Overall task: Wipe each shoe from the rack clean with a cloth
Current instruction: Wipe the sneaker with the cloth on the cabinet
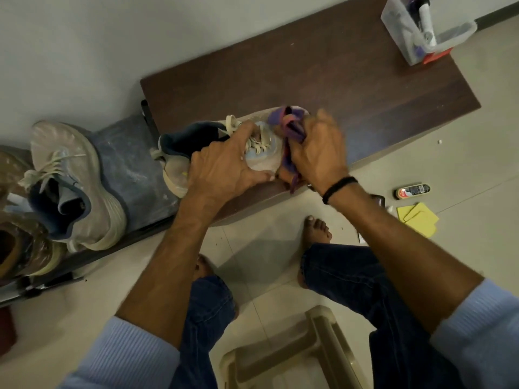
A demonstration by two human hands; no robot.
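Shoe (175, 169), a pale grey sneaker with cream laces and a dark blue collar, lies on the near left corner of the brown desk (337, 85), heel toward the rack (134, 164) and toe toward the right. Left hand (224, 167) grips the sneaker across its laced midfoot, fingers curled over the top. Right hand (317, 153), with a black band (338, 188) on its wrist, grasps a bunched purple-and-pink cloth (292, 127) and holds it against the toe end; blur hides the finger detail. The rack, just beside the desk's left end, carries the matching sneaker (78, 175) on a dusty blue-grey shelf, with a brown shoe (25, 248) at the frame's edge. A clear plastic container (421, 32) holding bottles stands at the desk's far right corner. On the tiled floor to the right lie a small polish bottle (412, 191) and yellow sheets (420, 220). A beige plastic stool (295, 357) shows between the person's legs.
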